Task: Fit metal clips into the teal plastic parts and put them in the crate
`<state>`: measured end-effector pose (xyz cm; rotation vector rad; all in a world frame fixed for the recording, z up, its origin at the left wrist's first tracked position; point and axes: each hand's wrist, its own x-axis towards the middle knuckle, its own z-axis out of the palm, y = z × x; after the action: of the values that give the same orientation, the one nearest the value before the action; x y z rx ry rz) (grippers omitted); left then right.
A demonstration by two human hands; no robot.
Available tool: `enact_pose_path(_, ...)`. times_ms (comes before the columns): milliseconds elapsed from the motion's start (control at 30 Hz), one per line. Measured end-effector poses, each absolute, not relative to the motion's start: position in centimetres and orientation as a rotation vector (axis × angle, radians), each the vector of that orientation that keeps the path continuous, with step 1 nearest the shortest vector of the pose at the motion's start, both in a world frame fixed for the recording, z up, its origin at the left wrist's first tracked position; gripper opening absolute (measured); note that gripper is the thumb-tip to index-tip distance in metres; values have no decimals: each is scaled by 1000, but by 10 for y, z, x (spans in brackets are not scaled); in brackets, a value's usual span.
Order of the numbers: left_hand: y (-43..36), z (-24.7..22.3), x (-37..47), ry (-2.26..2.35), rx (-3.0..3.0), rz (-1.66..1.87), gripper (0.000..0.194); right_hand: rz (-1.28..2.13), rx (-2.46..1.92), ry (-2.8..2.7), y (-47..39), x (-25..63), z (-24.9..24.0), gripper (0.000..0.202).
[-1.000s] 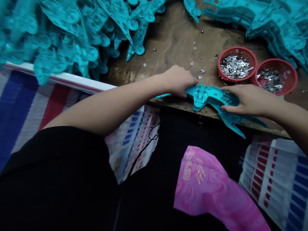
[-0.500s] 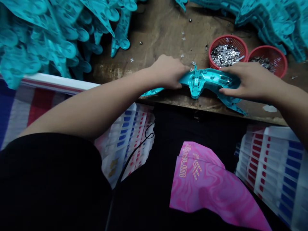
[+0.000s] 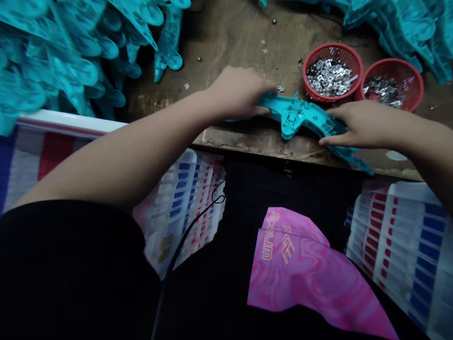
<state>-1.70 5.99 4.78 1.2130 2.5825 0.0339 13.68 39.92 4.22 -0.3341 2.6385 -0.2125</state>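
A curved teal plastic part (image 3: 293, 115) lies over the front edge of the wooden table. Its left arm is gripped by my left hand (image 3: 240, 93), whose fingers and thumb close round it and cover its left end. My right hand (image 3: 357, 123) clasps the right side between thumb and fingers, and a pointed tip sticks out below it. Just behind the right hand stand a red basket (image 3: 361, 79) of small silver metal pieces and a second red basket (image 3: 421, 97) with similar pieces.
Teal parts (image 3: 60, 52) are heaped at the left, and more teal parts (image 3: 406, 28) lie at the back right. Small metal bits are scattered on the table (image 3: 233, 42). White plastic baskets (image 3: 184, 193) stand below the table edge on both sides.
The teal part has turned slightly between my hands, its right tip now lower and farther right. My left hand has shifted a little left. The view has moved slightly.
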Motion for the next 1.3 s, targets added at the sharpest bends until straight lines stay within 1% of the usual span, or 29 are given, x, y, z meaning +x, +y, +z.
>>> enact_pose_path(67,63,40,-19,2551,1214,-18,65,-187,-399,2640,399,138,37,55)
enact_pose_path(133,67,38,-18,2533,1212,-92,64,-112,-420,2656,397,139,33,56)
enact_pose_path(233,71,45,-12,2516,1215,-185,62,25,-369,2619,391,140,33,71)
enact_pose_path(300,73,52,-6,2488,1218,-226,61,50,-326,2583,387,142,34,77)
enact_pose_path(367,75,56,-2,2451,1225,-251,59,42,-306,2556,383,142,34,77)
enact_pose_path(500,76,57,3,2450,1293,-323,54,7,-299,2567,381,143,29,70)
enact_pose_path(700,78,50,9,2461,1351,-284,39,-93,-291,2594,392,143,11,74)
enact_pose_path(767,77,55,5,2493,1314,-249,40,-158,-306,2635,398,143,2,76)
enact_pose_path(833,69,68,-7,2583,1241,-190,49,-211,-318,2681,405,142,-7,85)
enact_pose_path(900,50,87,-28,2738,1108,-116,57,-227,-321,2708,409,140,-13,101)
enact_pose_path(967,17,114,-56,2923,905,-67,54,-201,-310,2717,410,137,-16,113)
enact_pose_path(1000,-4,128,-71,3012,775,-65,51,-185,-291,2727,410,136,-15,116)
enact_pose_path(1033,-27,143,-85,3093,632,-69,50,-172,-267,2744,410,135,-15,116)
enact_pose_path(1133,-101,180,-116,3259,158,-51,60,-170,-207,2796,413,132,-15,111)
enact_pose_path(1167,-124,188,-121,3271,23,-37,61,-179,-203,2804,415,130,-17,108)
enact_pose_path(1233,-162,196,-124,3257,-200,-16,57,-222,-220,2798,421,127,-24,103)
enact_pose_path(1300,-188,195,-120,3222,-357,-18,61,-305,-255,2785,428,124,-33,99)
